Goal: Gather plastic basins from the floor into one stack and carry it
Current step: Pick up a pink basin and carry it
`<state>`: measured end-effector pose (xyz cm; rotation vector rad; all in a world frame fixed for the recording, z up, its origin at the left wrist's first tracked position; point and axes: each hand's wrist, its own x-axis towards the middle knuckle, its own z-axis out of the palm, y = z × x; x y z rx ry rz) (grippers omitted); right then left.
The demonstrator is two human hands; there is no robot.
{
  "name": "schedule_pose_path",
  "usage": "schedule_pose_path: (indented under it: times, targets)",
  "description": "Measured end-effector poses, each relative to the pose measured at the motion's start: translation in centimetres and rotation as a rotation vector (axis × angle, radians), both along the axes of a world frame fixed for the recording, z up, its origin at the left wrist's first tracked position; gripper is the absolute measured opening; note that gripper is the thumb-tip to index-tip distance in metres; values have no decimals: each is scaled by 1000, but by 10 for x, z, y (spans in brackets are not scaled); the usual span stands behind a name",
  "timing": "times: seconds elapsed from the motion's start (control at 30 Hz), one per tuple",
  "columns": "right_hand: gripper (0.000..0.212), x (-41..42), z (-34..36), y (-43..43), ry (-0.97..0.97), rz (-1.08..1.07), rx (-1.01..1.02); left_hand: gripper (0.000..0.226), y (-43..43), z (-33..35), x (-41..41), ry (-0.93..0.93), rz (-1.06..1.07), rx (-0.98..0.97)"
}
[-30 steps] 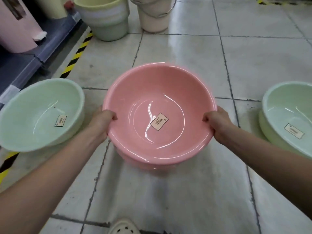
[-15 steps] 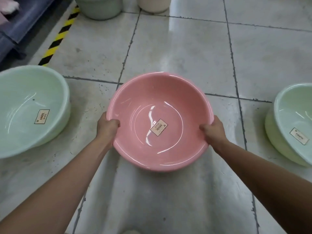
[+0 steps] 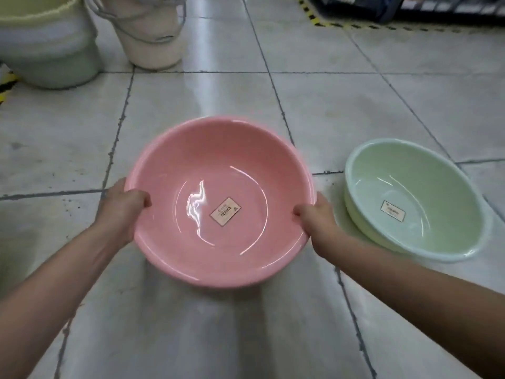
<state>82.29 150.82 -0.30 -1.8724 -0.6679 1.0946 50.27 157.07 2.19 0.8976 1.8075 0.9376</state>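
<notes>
Although the pink basin (image 3: 221, 201) fills the middle of the frame, its underside is out of sight, so I cannot tell whether more basins are nested beneath it. A label (image 3: 225, 211) lies on its bottom; only the word "SERIES" is legible. At the right of the frame, a green basin (image 3: 415, 199) rests on the floor and leans, its opening tipped toward the camera; the print on its own label (image 3: 393, 211) is too blurred to read. In the upper left, a pale green tub (image 3: 46, 47) is cut off by the frame edge, and beside it a cream bucket (image 3: 153, 36) with a wire handle loses its top the same way. Dark shelving (image 3: 426, 8) in the upper right is blurred.

Underneath is a floor (image 3: 328, 105) of glossy grey tiles with dark grout lines, and yellow-and-black hazard tape (image 3: 314, 17) runs along the shelving.

Both bare forearms reach forward from the bottom corners. At the basin's left rim, the left hand (image 3: 120, 212) has a closed grip, thumb hooked inside. Opposite, the right hand (image 3: 318, 218) clamps the right rim likewise, holding the pink basin just beside the green one.
</notes>
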Motion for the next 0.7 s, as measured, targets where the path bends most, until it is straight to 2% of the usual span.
schedule_pose_path:
  times: [0.13, 0.3, 0.47, 0.7]
  targets:
    - [41, 89, 51, -2, 58, -204, 135, 40, 30, 55, 104, -100, -94, 149]
    - [48, 229, 101, -2, 40, -305, 252, 40, 68, 92, 248, -200, -259, 253]
    - [48, 335, 101, -28, -49, -389, 150, 43, 62, 61, 361, -250, -333, 148]
    - [51, 392, 35, -66, -52, -445, 14, 40, 44, 0, 428, -204, -411, 32]
